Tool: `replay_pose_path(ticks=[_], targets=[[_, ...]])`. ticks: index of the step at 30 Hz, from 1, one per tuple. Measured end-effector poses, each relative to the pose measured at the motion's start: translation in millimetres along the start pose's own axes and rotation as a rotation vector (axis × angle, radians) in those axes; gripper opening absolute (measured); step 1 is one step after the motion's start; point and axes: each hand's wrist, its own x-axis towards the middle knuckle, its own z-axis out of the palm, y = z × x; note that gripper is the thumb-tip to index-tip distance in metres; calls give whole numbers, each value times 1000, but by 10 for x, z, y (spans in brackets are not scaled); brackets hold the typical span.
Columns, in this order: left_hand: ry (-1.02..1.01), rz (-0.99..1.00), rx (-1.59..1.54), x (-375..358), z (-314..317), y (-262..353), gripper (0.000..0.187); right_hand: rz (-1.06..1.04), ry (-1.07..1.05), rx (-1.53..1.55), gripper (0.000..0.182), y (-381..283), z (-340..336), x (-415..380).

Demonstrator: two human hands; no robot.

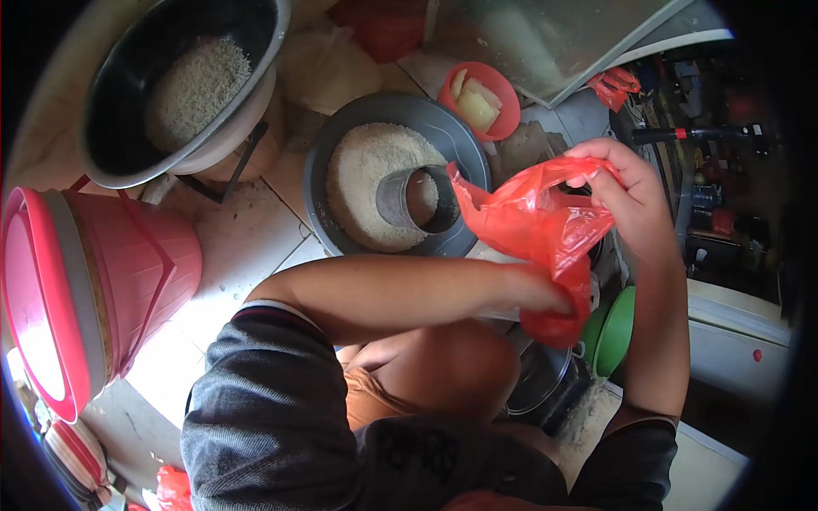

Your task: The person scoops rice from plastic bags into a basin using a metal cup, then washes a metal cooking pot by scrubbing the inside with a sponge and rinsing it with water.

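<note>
**Red bag between your two hands, above a tiled floor**

Your right hand [620, 189] pinches the rim of the red plastic bag [552, 223] between thumb and curled fingers. Your left hand [545, 294] reaches into the lower part of the bag; the plastic and blur cover its fingers, so whether they are spread or closed cannot be told. The bag hangs crumpled between your hands, its upper edge partly spread.

Just beyond your left forearm sits a grey basin [317, 183] of white grain [366, 170], with a metal cup [405, 200] tipped on its side in the grain. Ahead of your right hand and to its left, beside the basin, is a small red bowl [509, 106] with pale chunks [479, 106] in it. Below your left hand are your bent knee and a green basin [615, 332], near your right forearm.

Farther left of your hands, a dark basin [111, 111] with more grain [200, 89] stands raised, and a pink bucket [141, 264] is nearer you. Under these spreads the pale tiled floor [234, 247], its joints dark, its surface smudged, and brightly lit beside the bucket. Beyond your right hand, a framed panel [528, 43] slants across the floor; to the hand's right are dim, cluttered shelves [716, 179] and, lower, a pale drawer front [737, 349].
</note>
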Motion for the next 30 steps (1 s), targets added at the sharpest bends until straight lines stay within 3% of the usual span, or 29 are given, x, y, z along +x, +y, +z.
replay_pose_path(ticks=[2, 6, 12, 14, 15, 17, 18, 19, 20, 22, 24, 26, 30], targets=[[-22, 31, 247, 297, -279, -305, 45, -116, 32, 0, 16, -6, -87, -56], [35, -25, 262, 269, -563, -475, 45, -84, 115, 18, 18, -9, -238, -166], [-79, 221, -164, 169, -812, -932, 50, -104, 198, 38, 21, -43, -547, -345], [-116, 289, -306, 112, -941, -1083, 75, -149, 261, 67, 24, -134, -657, -432], [-117, 288, -308, 6, -928, -1065, 75, -112, 367, 7, 26, -182, -654, -469], [-128, 437, -266, -180, -918, -999, 102, -111, 354, 43, 27, -245, -796, -590], [-130, 437, -262, -172, -993, -1042, 102, -111, 342, 80, 28, -290, -846, -647], [-178, 509, -231, -118, -1104, -1138, 104, -120, 471, 53, 30, -364, -836, -687], [-225, 583, -203, -63, -1174, -1214, 110, -169, 341, 122, 28, -442, -982, -765], [-240, 641, -227, 70, -1189, -1128, 117, -167, 809, 60, 34, -680, -841, -825], [-125, 747, -38, 151, -1097, -869, 120, -347, 294, 241, 31, -841, -1172, -906], [-128, 751, -20, 207, -952, -551, 122, -483, -21, 273, 23, -1080, -1129, -846], [-200, 747, -19, 282, -668, -120, 122, -455, 45, 401, 19, -1383, -1133, -975]])
